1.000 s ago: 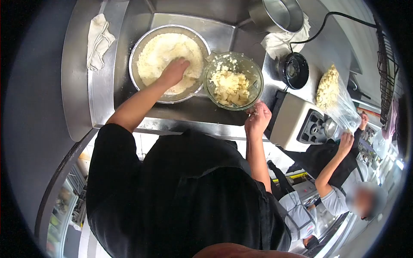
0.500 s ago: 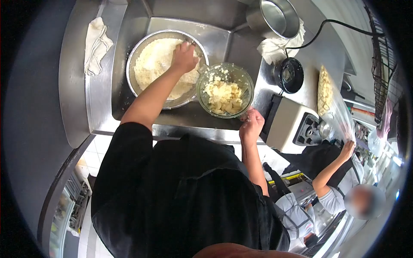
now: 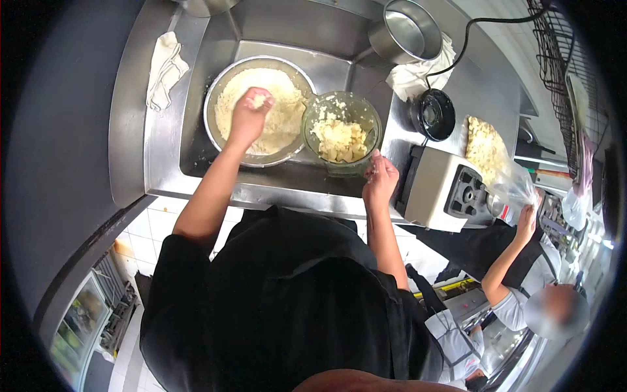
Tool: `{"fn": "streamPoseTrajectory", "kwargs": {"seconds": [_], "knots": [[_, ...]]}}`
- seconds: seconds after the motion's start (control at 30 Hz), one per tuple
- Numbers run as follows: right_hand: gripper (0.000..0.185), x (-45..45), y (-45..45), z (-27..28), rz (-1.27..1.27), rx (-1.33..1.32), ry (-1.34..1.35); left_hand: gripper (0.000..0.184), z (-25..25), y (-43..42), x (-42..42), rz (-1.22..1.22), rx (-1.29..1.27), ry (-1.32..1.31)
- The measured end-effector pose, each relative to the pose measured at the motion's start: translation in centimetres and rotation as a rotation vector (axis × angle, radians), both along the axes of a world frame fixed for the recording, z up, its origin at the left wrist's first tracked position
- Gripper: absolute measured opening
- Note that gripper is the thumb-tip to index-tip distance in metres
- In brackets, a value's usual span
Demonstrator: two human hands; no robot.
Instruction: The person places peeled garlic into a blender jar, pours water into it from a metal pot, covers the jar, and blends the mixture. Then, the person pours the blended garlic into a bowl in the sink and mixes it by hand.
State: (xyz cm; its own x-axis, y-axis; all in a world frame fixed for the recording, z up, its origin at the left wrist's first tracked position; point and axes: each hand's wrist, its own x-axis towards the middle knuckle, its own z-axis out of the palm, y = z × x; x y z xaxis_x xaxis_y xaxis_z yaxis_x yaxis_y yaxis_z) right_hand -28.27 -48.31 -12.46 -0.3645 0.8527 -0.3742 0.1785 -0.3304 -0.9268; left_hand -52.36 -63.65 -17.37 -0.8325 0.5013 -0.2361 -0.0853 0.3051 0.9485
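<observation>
My left hand [image 3: 251, 112] is over the wide metal bowl [image 3: 210, 124], fingers curled around a small clump of pale crumbs [image 3: 258, 101]. A heap of the same pale, crumbly food [image 3: 279, 98] lies in the bowl. My right hand [image 3: 381, 178] is closed at the lower right edge of a clear jug [image 3: 375, 121], seemingly on its handle, which the fingers mostly hide. The jug tilts beside the bowl's right rim, with pale yellow chunks and bits [image 3: 341, 140] inside and crumbs stuck to its wall.
Bowl and jug are in a steel sink [image 3: 196, 147]. A white cloth [image 3: 166, 68] lies on the left ledge. At right are a metal pot [image 3: 411, 32], a black dish [image 3: 435, 114], a blender base [image 3: 434, 186] and a cord. A co-worker's hand [image 3: 526, 223] holds a plastic bag of pale pieces [image 3: 486, 147].
My left hand has moved left across the bowl and turned, showing crumbs in its fingers. My right hand stays at the jug. The co-worker's bag has sagged lower, and the view has shifted slightly.
</observation>
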Motion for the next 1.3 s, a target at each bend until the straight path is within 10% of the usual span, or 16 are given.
{"fn": "streamPoseTrajectory", "kwargs": {"seconds": [0.17, 0.37, 0.5, 0.63, 0.8, 1.2, 1.3], "knots": [[0.029, -0.2, 0.2, -0.1, 0.081, 0.012, -0.009, 0.012, 10.6, 2.0, 3.3, 0.043, 0.507, 0.129], [0.029, -0.6, -0.8, -0.2, 0.083, 0.002, 0.024, 0.022, 10.5, 2.8, 4.6, -0.445, 0.010, 0.749], [0.027, 1.2, -0.7, -0.1, 0.044, -0.009, -0.015, 0.026, 3.1, 3.3, -1.2, 0.078, -0.078, 0.502], [0.032, 1.3, -1.0, -0.2, -0.102, -0.005, 0.100, 0.044, -9.3, 4.9, 1.4, -0.721, -0.535, 0.637], [0.031, 1.7, -0.8, -0.2, -0.131, -0.003, 0.109, 0.036, -14.0, 4.4, 3.4, -0.898, -0.621, 0.820], [0.029, 2.0, -0.8, -1.2, -0.043, -0.031, 0.065, 0.033, -11.0, -4.7, -0.5, -1.011, -0.763, 0.496], [0.033, 1.9, -1.0, -0.9, -0.079, -0.033, 0.046, 0.036, -7.2, -5.2, -3.1, -0.602, -0.998, 0.635]]}}
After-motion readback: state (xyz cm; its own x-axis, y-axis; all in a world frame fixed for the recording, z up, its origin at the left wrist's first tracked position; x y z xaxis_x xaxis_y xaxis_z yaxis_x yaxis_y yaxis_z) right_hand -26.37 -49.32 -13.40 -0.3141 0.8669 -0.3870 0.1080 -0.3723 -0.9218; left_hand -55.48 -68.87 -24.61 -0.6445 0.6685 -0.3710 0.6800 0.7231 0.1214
